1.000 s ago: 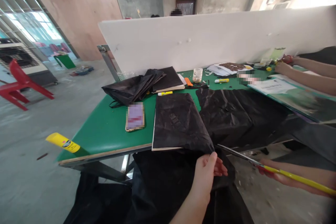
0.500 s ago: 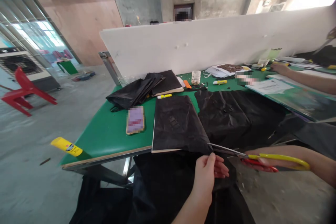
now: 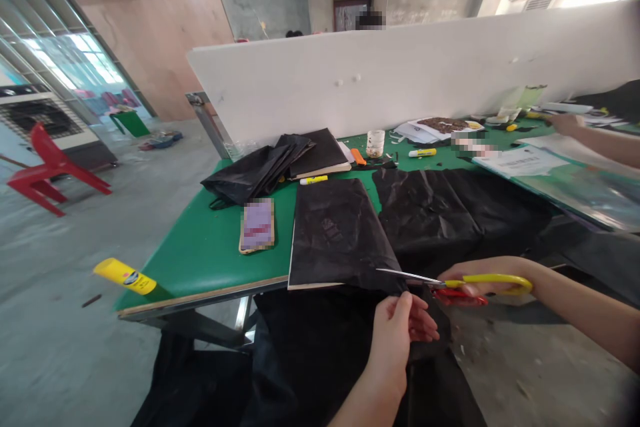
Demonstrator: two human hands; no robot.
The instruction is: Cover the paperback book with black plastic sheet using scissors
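At the near edge, the person's left hand [image 3: 395,327] pinches a corner of thin, creased black sheeting [image 3: 400,285] between thumb and forefinger, the other fingers loosely curled. Just right of it, the right hand [image 3: 495,268] is closed around scissors [image 3: 477,278] with smooth yellow and red handles. Their slim metal blade points left across the sheeting; the other is probably hidden, so how far they are open cannot be told.

Directly beyond the left hand lies a flat, rectangular book [image 3: 335,233] wrapped in the sheeting, its pale page edges showing at left, on a smooth green bench [image 3: 200,253]. To its right spreads a wrinkled black sheet [image 3: 425,207]; to its left lies a phone [image 3: 257,227]. Farther back are folded black material [image 3: 255,172], a white cup [image 3: 375,145] and a flat, matte white panel [image 3: 410,73].
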